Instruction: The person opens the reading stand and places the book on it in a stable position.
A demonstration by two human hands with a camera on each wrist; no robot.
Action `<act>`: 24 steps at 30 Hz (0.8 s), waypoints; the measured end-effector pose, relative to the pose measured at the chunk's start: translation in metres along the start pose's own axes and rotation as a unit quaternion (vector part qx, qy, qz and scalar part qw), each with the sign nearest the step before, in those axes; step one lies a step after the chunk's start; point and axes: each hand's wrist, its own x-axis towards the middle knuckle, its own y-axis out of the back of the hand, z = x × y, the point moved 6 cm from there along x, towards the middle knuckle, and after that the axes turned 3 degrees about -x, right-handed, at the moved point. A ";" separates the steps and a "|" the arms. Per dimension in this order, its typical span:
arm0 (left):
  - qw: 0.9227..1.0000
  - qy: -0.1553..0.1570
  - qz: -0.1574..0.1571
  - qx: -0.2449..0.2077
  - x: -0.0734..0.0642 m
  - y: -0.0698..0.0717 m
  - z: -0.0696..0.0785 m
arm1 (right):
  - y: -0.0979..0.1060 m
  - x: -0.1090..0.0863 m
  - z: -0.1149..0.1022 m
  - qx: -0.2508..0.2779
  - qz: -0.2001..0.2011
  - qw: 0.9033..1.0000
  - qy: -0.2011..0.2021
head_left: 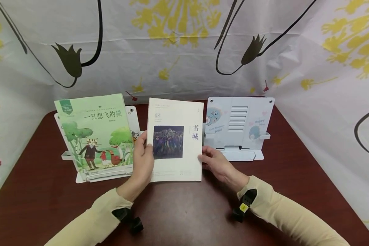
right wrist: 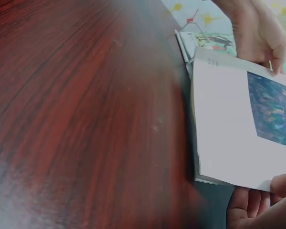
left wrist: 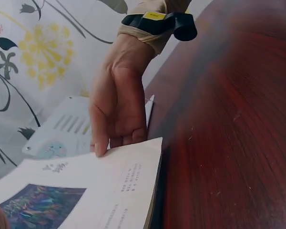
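Observation:
A white book [head_left: 192, 114] with a dark painting on its cover is held upright between both hands, facing the camera. My left hand [head_left: 142, 167] grips its left edge, thumb on the front cover and the other fingers behind. On the opposite edge, my right hand [head_left: 219, 165] pinches the book low down, thumb in front. The right wrist view shows fingers [right wrist: 248, 202] of the right hand under the back cover. To the left, a green picture book [head_left: 95, 133] leans on a white book stand [head_left: 133, 114], close beside my left hand.
Behind my right hand stands another white book stand [head_left: 224, 119] with slots, side clips and cartoon prints, holding no book. The dark red tabletop [head_left: 178, 212] spreads around both stands. A flower-patterned cloth [head_left: 178, 75] hangs at the back and sides.

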 end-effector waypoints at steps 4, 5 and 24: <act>1.000 -0.016 -0.006 -0.017 -0.004 0.007 0.008 | 0.001 -0.007 -0.011 -0.006 -0.008 1.000 0.029; 1.000 -0.019 -0.010 -0.019 -0.005 0.008 0.011 | 0.002 -0.009 -0.015 -0.012 -0.011 0.999 0.041; 0.964 -0.194 -0.172 0.059 0.046 -0.075 0.077 | 0.127 -0.058 -0.124 -0.037 0.116 0.945 0.302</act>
